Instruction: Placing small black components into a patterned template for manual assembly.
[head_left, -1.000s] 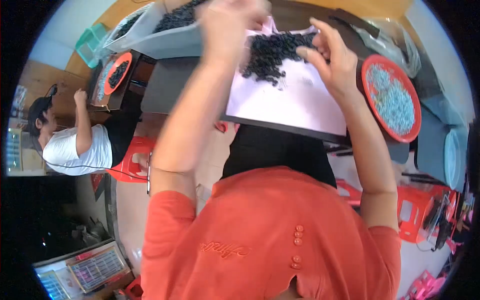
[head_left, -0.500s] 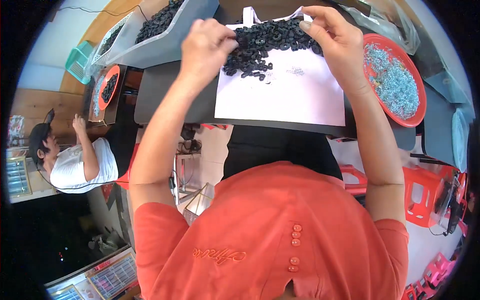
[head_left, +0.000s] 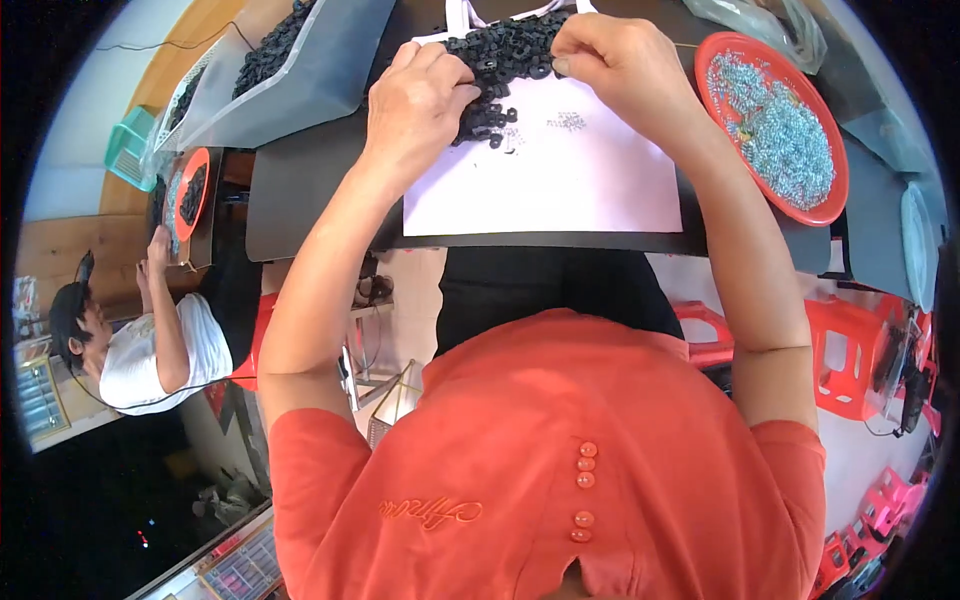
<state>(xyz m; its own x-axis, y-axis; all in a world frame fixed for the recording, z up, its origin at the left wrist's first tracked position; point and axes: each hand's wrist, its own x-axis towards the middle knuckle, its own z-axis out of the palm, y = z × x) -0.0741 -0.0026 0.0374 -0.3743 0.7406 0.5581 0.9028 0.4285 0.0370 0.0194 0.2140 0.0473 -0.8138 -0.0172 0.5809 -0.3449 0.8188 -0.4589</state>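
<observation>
A heap of small black ring-like pieces [head_left: 508, 50] covers the far part of a white sheet [head_left: 540, 190]. My left hand [head_left: 412, 108] is closed at the heap's left side, thumb and fingers together among the pieces. At the heap's right edge, my right hand [head_left: 628, 75] is closed in a pinch; whatever lies between its fingertips is too small to make out. Between my hands on the sheet, a little cluster of tiny clear bits [head_left: 570, 121] lies near some stray black pieces [head_left: 492, 135].
On the right stands a red round tray [head_left: 840, 190] of pale blue small parts [head_left: 790, 150]. A grey bin [head_left: 330, 85] with more black pieces [head_left: 275, 50] stands at the far left. Further left, a person in a white shirt [head_left: 150, 360] sits by an orange plate [head_left: 204, 180].
My right hand has moved left and inward, and its fingers have drawn together into a pinch at the heap's edge. The whole view has shifted slightly.
</observation>
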